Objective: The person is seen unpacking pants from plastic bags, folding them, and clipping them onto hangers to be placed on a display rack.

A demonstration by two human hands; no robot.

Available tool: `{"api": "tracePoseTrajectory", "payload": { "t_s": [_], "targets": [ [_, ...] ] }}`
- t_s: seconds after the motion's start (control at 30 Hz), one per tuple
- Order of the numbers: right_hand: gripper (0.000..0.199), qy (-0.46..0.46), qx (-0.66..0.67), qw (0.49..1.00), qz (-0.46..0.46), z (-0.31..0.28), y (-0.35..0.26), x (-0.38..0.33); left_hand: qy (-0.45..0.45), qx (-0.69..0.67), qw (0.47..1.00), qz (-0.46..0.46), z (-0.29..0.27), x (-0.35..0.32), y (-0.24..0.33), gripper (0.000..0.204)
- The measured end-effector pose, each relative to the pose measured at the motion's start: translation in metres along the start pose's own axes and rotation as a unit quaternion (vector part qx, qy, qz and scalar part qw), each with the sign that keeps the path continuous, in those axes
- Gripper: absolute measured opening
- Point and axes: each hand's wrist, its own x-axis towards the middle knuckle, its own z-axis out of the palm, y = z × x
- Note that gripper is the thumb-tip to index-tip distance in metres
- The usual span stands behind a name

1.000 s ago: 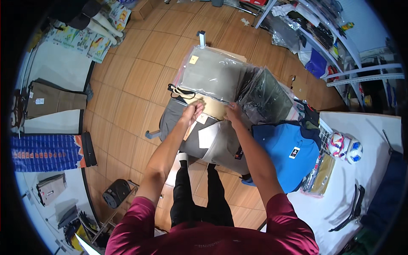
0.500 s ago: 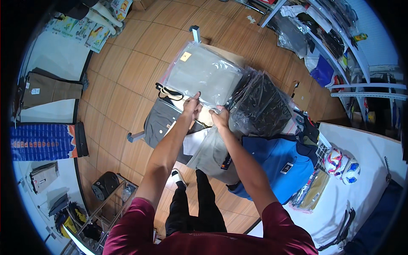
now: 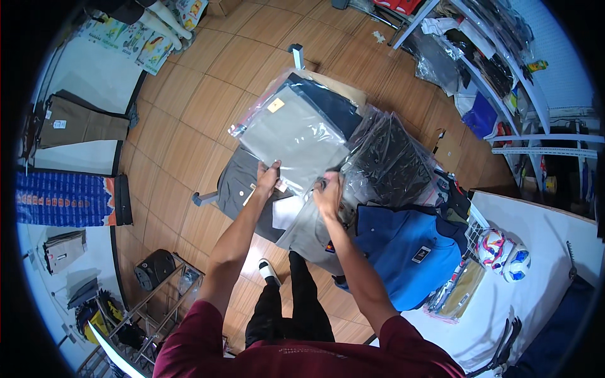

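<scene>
A clear plastic bag with a folded grey garment (image 3: 290, 135) inside and a small yellow sticker lies across the pile in front of me. My left hand (image 3: 268, 177) pinches the bag's near left edge, thumb on top. At the near right corner my right hand (image 3: 328, 194) has its fingers curled closed by the bag's edge; what it grips there is hidden. Under the bag's far side shows a dark navy packaged garment (image 3: 337, 104). A loose grey-beige garment (image 3: 312, 230) lies beneath my right forearm, and a dark grey one (image 3: 236, 179) beside my left hand.
To the right are black garments in plastic (image 3: 400, 157) and a blue shirt (image 3: 403, 246) with a tag. Two balls (image 3: 504, 252) sit farther right. Shelves (image 3: 479, 75) with packaged clothes stand far right; a metal rack (image 3: 167, 309) is at lower left.
The bagged grey garment has come toward me and slightly left, exposing the navy package beneath. Both hands moved nearer my body, and the right hand's fingers have curled. The dark cords are now covered.
</scene>
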Motion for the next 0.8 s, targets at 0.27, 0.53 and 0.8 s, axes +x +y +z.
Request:
{"api": "tracePoseTrajectory", "payload": {
  "t_s": [0.27,0.53,0.8],
  "targets": [
    [0.049,-0.058,-0.136,0.989,-0.025,-0.001,-0.024,0.06,0.007,0.08,0.994,-0.077,-0.087,-0.019,-0.026,0.064],
    [0.052,-0.25,-0.103,0.963,0.013,0.025,0.054,0.042,-0.076,0.069,0.986,-0.13,-0.129,-0.066,-0.031,0.051],
    [0.036,-0.259,0.063,0.961,0.072,-0.016,0.043,-0.088,-0.103,0.142,0.984,0.02,-0.185,-0.172,-0.047,0.054]
  ]
}}
